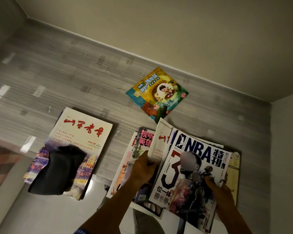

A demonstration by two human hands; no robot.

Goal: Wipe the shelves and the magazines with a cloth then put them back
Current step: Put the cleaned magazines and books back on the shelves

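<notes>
A dark cloth (57,171) lies crumpled on a white magazine with red lettering (78,142), which tops a small pile at the left. At the right is a fanned stack of magazines (142,141). My left hand (142,168) grips the edge of a white magazine (161,139) in that stack. My right hand (222,191) holds the right side of the NBA magazine (189,173), thumb on its cover. A colourful children's magazine (157,93) lies alone farther back.
Everything lies on a grey patterned surface (74,73) that meets a beige wall (176,31) behind and a pale wall (286,149) at the right. A white ledge (57,213) runs along the near side. A reddish patterned floor (0,159) shows at far left.
</notes>
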